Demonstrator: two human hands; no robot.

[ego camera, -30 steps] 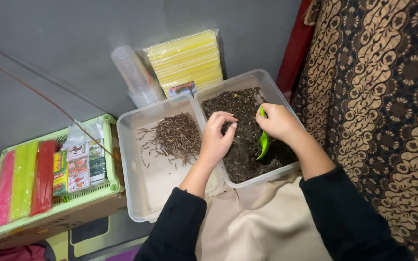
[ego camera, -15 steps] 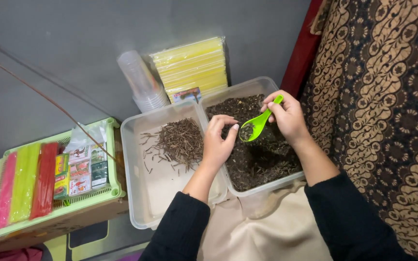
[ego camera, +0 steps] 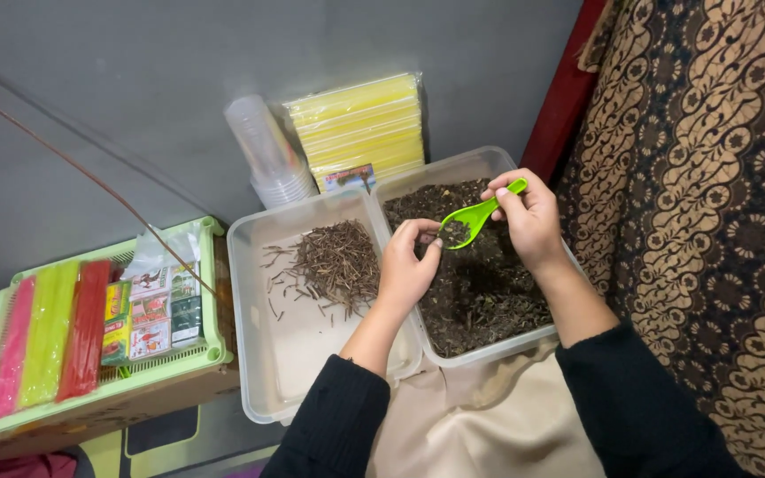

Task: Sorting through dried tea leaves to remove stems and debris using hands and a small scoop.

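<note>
Gripping the green scoop (ego camera: 478,215) by its handle, the right hand (ego camera: 531,221) holds it over the right-hand tub (ego camera: 537,341) of dark crumbled leaf. Left hand (ego camera: 407,270) sits at the scoop's bowl, fingers (ego camera: 421,235) pinched together there; a twig pile (ego camera: 336,262) lies in the left tub (ego camera: 250,354).

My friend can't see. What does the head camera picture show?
The right hand holds a green scoop over a clear tub of dark crumbly bits, while the left hand picks at the scoop's bowl. Beside it, another tub holds brown twigs.
</note>
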